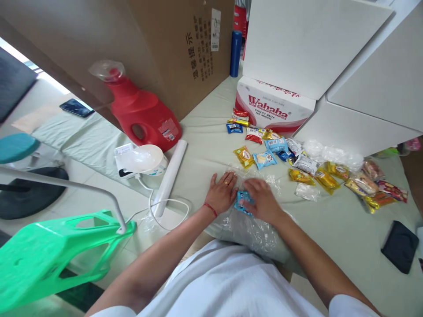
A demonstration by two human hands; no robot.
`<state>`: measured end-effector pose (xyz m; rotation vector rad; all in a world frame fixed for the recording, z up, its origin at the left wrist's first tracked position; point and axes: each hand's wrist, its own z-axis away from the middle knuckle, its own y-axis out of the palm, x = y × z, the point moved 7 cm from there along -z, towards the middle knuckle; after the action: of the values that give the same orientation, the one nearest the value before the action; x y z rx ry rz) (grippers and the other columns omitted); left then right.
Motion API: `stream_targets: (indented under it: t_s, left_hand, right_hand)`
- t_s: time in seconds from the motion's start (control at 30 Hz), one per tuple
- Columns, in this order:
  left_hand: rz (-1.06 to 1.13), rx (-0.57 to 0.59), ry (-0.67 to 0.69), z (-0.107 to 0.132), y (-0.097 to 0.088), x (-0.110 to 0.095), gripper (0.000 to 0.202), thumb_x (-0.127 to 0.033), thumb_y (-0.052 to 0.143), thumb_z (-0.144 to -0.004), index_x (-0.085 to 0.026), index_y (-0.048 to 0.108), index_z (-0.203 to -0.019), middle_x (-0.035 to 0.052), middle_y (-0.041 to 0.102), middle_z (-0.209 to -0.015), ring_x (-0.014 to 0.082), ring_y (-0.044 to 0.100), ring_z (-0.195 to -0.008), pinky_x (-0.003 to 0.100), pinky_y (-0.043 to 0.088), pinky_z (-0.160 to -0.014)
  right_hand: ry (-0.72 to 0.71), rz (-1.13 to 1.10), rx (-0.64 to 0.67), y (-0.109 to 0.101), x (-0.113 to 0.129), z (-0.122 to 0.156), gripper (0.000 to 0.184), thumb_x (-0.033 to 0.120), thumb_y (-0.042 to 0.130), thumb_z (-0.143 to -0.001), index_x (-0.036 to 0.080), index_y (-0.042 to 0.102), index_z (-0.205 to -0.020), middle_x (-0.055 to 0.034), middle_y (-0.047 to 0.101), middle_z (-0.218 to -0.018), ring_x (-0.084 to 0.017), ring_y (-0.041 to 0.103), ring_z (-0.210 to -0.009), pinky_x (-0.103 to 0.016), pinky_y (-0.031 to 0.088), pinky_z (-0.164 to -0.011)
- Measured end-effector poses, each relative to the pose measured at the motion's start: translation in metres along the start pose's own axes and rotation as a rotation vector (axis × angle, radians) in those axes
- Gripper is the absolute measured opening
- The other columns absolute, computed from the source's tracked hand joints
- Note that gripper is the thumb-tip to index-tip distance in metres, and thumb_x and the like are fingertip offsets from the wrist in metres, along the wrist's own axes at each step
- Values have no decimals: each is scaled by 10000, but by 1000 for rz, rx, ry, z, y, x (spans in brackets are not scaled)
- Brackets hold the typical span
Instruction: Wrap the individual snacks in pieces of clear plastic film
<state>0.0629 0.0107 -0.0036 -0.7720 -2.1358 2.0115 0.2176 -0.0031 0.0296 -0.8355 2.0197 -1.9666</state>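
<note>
A clear plastic bag (251, 229) lies spread at the table's front edge, close to my body. On it or under its film, I cannot tell which, is a small blue snack packet (243, 199). My left hand (222, 193) rests flat on the plastic just left of the packet, fingers stretched out, a ring and a red string bracelet on it. Over the packet's right side is my right hand (264, 200), slightly blurred. Its thumb touches the packet while the fingers reach apart past the top edge. Beyond both hands lie a yellow packet (244, 156) and a light blue packet (265, 160).
More wrapped snacks (325, 178) spread to the right, near a black pouch (399, 246). A Wahaha carton (274, 105) stands behind. To the left are a red jug (145, 112), a white roll (170, 178), a white cable (172, 200) and a green stool (66, 251).
</note>
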Motion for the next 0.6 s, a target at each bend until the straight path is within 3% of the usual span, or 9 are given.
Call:
stream_targets:
  t_s: [0.1,0.2,0.3,0.37,0.47,0.6]
  left_hand:
    - [1,13,1,0,1,1,525,-389,362,-1071,-210,489,-1547,107,450,-1641,273,415,-1525,627,212,-1271]
    - [6,9,-1,0,1,2,525,-393,366,-1070,-210,496,-1544,113,451,-1640,279,412,-1527,628,213,-1272]
    - [21,-5,-2,1,1,3,522,-393,370,-1068,-211,502,-1540,113,459,-1635,278,415,-1525,626,214,-1275]
    - [32,-12,-3,2,1,3,518,-392,373,-1068,-214,504,-1536,111,461,-1635,276,417,-1524,624,213,-1276]
    - [42,-15,-4,2,1,4,512,-389,389,-1062,-221,511,-1530,113,463,-1633,278,424,-1519,617,207,-1280]
    - [39,-5,-8,2,1,5,515,-398,383,-1065,-222,503,-1535,116,461,-1635,282,411,-1526,615,203,-1281]
  right_hand:
    - [162,87,-76,-27,-56,-32,571,224,485,-969,120,499,-1531,-196,543,-1501,-344,432,-1405,-511,336,-1180]
    - [80,156,69,-29,-93,-62,712,96,519,-849,132,469,-1558,-156,483,-1590,-331,361,-1481,-535,266,-1223]
    - [12,201,214,-23,-113,-71,679,86,510,-847,200,534,-1516,-112,522,-1572,-325,418,-1439,-588,253,-1201]
    - [46,234,230,-27,-125,-69,622,98,529,-838,222,612,-1442,-102,573,-1521,-343,445,-1397,-589,283,-1166]
    - [97,217,213,-39,-139,-76,526,136,566,-823,186,699,-1330,-121,656,-1394,-338,504,-1295,-496,363,-1105]
    - [140,204,77,-50,-133,-138,400,170,471,-933,94,733,-1225,-184,705,-1170,-319,565,-1117,-427,404,-1020]
